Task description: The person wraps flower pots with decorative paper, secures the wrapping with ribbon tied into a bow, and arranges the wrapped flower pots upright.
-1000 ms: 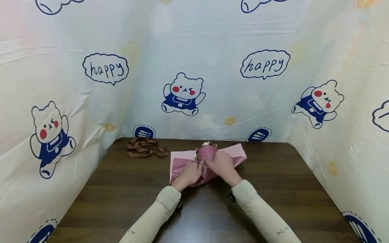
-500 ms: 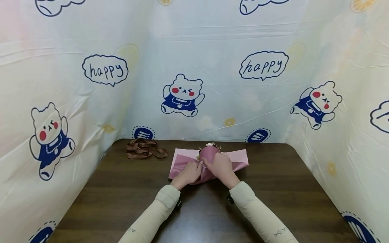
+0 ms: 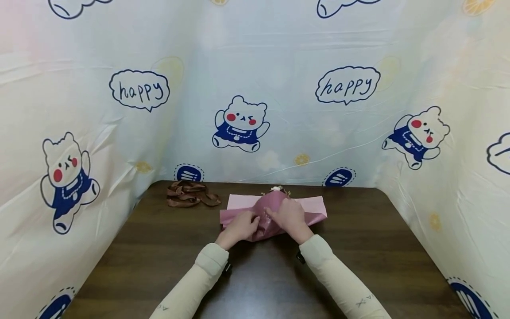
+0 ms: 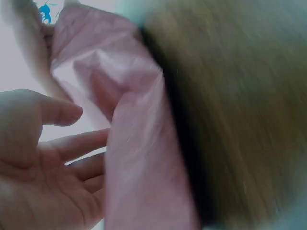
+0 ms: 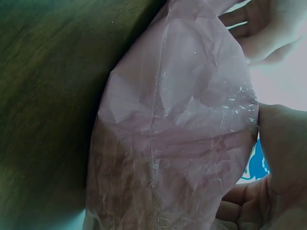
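Note:
A small bouquet lies wrapped in pink paper (image 3: pixel 271 223) at the far middle of the table, with a few small flowers (image 3: pixel 277 188) showing over the top. My right hand (image 3: pixel 292 217) holds the wrapped bouquet from the right, thumb laid across the front of the paper. On the other side is my left hand (image 3: pixel 241 228). In the left wrist view the left hand (image 4: pixel 43 158) has its thumb spread away from the fingers, whose tips pass behind the edge of the pink paper (image 4: pixel 148 163). Creased paper (image 5: pixel 177 110) fills the middle of the right wrist view.
A loose heap of brown ribbon (image 3: pixel 191 194) lies at the back left of the dark wooden table (image 3: pixel 159 248). A printed curtain (image 3: pixel 287 133) with cartoon bears hangs behind the table and along both sides.
My left hand has loosened from the front of the bouquet and shifted left. The left flap of paper now folds farther over the front. My right hand keeps its hold.

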The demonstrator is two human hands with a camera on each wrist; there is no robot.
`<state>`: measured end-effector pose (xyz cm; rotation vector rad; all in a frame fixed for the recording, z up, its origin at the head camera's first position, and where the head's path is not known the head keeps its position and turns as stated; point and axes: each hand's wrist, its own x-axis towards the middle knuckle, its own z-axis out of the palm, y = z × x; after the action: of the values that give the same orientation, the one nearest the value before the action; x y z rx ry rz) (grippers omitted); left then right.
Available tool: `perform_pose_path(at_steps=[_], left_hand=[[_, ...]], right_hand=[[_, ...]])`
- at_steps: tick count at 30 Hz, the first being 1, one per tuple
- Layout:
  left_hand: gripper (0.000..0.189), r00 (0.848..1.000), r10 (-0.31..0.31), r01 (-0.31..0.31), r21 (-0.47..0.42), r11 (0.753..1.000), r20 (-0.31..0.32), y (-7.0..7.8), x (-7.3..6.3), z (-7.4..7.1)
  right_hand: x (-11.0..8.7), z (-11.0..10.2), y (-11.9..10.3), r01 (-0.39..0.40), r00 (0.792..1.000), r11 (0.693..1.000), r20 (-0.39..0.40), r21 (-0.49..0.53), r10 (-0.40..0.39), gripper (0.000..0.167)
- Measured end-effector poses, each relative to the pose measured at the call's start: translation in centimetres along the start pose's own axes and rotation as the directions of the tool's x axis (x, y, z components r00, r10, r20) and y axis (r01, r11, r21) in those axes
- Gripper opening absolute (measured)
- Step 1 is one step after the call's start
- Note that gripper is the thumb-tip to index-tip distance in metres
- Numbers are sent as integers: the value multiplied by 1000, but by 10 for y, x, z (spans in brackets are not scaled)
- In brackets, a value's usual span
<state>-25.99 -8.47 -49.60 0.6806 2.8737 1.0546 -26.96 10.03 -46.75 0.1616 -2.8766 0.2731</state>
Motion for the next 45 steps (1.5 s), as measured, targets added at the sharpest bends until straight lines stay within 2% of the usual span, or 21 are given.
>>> perform_pose_path(at_steps=[3, 5, 7, 9, 11, 13, 17, 19, 21, 23, 25, 29, 32, 35, 38, 40, 43, 45], left_hand=[[19, 997, -1, -2, -33, 999, -72, -8, -5, -13], [11, 989, -16, 8, -54, 999, -147, -14, -11, -20], [19, 971, -43, 30, -59, 998, -237, -20, -18, -27], [33, 943, -79, 61, -65, 996, -322, -27, -25, -34], [47, 922, -139, 120, -74, 990, -362, -32, -33, -40], [61, 916, -216, 196, -94, 976, -338, -36, -40, -45], [87, 914, -355, 329, -156, 931, -194, -40, -52, -52], [93, 914, -371, 340, -192, 921, -161, -43, -54, -53], [96, 913, -375, 334, -232, 914, -160, -45, -53, -52], [93, 919, -350, 304, -238, 922, -180, -47, -51, -50], [85, 935, -303, 265, -203, 943, -186, -50, -48, -47], [61, 975, -195, 190, -58, 980, -106, -48, -40, -38], [48, 991, -129, 131, 46, 990, -44, -41, -33, -31], [46, 996, -86, 85, 134, 987, -4, -34, -28, -21], [48, 997, -61, 53, 179, 982, 40, -29, -25, -12], [47, 996, -56, 44, 184, 982, 64, -28, -24, -7], [44, 997, -45, 32, 183, 983, 68, -27, -22, -3], [31, 998, -38, 27, 184, 982, 57, -27, -21, -2]], right_hand=[[3, -1, -1, -40, 998, 999, 39, 8, 39, 67], [4, -1, -2, -60, 997, 998, 56, 14, 60, 67], [4, -1, -3, -74, 995, 997, 70, 13, 72, 67], [4, -1, -4, -83, 993, 996, 80, 14, 82, 67], [3, -1, -4, -90, 992, 996, 85, 15, 89, 66], [4, 0, -4, -95, 992, 995, 84, 20, 93, 65], [4, 0, -4, -96, 992, 995, 85, 25, 93, 64], [4, 0, -4, -90, 993, 996, 83, 19, 88, 65], [5, 0, -3, -83, 993, 996, 81, 15, 81, 65], [5, 1, -3, -80, 994, 997, 81, 19, 78, 65], [5, 0, -2, -81, 993, 996, 85, 23, 79, 65], [4, 1, -3, -83, 993, 996, 87, 29, 80, 64], [4, 1, -3, -76, 995, 997, 71, 25, 74, 64], [3, 2, -3, -74, 994, 997, 79, 19, 72, 64], [2, 4, -3, -76, 991, 997, 113, 30, 73, 66], [2, 5, -2, -71, 990, 997, 123, 33, 66, 69], [2, 7, -1, -68, 990, 997, 122, 24, 65, 74], [3, 7, -1, -70, 991, 998, 116, 6, 69, 75]])
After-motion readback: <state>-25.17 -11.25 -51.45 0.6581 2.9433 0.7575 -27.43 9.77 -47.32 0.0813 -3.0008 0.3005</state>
